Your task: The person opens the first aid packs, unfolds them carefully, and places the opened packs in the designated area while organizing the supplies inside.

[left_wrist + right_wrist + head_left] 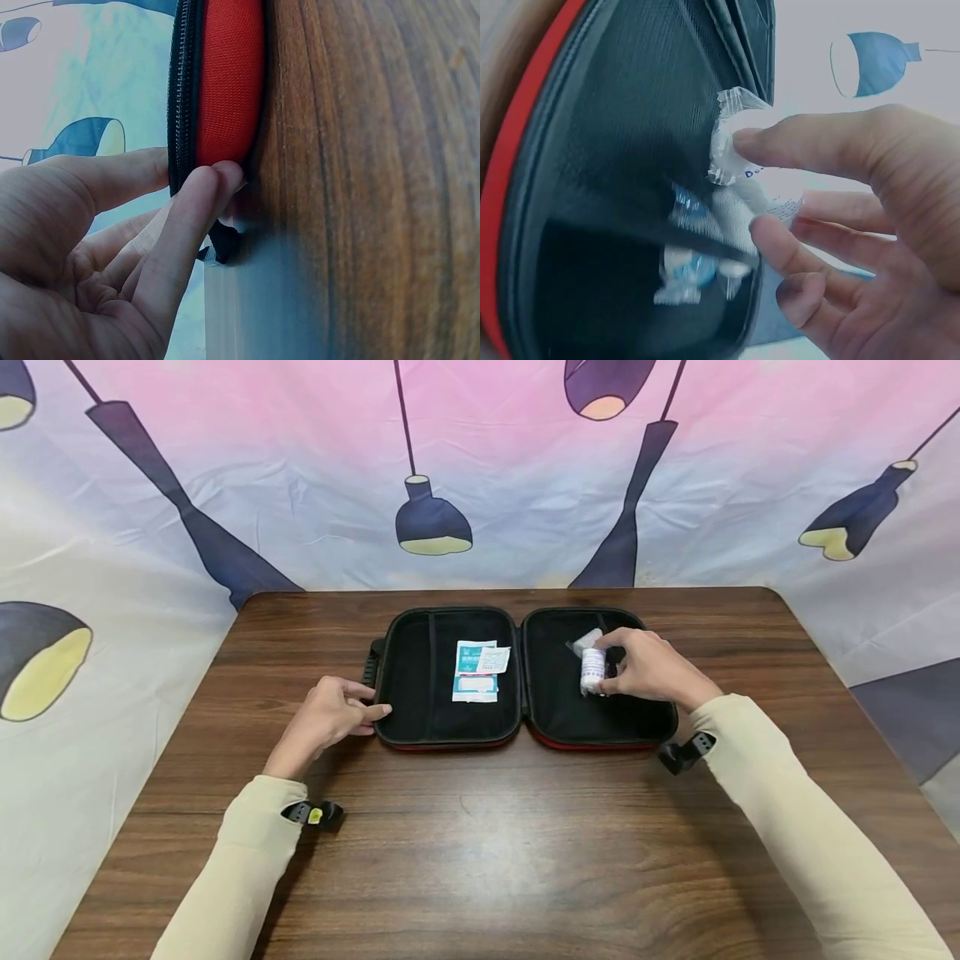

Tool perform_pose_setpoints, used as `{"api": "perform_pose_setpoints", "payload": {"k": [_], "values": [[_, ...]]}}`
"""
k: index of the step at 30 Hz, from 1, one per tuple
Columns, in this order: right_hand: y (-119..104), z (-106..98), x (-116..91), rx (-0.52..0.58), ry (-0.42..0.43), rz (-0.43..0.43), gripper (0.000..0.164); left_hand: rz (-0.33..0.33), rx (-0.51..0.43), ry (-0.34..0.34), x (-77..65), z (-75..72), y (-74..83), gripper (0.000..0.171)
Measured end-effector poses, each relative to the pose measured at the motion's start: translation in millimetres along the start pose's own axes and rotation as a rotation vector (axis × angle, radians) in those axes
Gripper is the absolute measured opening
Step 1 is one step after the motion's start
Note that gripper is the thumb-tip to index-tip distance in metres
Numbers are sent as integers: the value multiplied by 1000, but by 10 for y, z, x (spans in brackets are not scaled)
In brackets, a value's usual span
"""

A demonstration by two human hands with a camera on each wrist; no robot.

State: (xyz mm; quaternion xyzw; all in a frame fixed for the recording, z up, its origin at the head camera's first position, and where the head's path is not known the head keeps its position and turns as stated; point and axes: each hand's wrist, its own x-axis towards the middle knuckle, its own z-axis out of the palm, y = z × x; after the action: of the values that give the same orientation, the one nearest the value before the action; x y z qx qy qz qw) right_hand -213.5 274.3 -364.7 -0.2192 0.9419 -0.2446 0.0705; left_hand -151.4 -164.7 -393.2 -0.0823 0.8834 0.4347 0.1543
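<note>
A black-lined case (408, 702) lies unfolded on the wooden table, its outside red. At its left edge is my left hand (330, 718), with the thumb on the rim and fingers against the side; the left wrist view shows it pinching the zippered edge (184, 90). Over the right half, my right hand (652, 668) holds a white bandage roll (592, 670) in clear plastic between thumb and fingers. Faint blue print shows on the roll (769, 191) in the right wrist view. Blue-and-white packets (475, 687) lie in the left half.
Small clear-wrapped items (686, 270) with blue and white contents sit in the case's right half. A black carry handle (371, 662) juts from the left side. Behind the table (480, 843) hangs a cloth printed with lamps.
</note>
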Motion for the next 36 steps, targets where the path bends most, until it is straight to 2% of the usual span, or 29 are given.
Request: {"api": "perform_pose_setpoints", "payload": {"k": [9,19,29,36], "values": [[224,-144,-240,-18,-47,35,61,16,-24,-4,-7,5,-22,62],[417,-154,-404,-35,-42,30,60,12,-17,5,-21,0,-22,61],[450,-96,-437,21,-86,51,59,7,-25,9,-25,2,-18,61],[452,-46,-431,30,-89,25,60,24,-27,4,-17,6,-13,61]]}}
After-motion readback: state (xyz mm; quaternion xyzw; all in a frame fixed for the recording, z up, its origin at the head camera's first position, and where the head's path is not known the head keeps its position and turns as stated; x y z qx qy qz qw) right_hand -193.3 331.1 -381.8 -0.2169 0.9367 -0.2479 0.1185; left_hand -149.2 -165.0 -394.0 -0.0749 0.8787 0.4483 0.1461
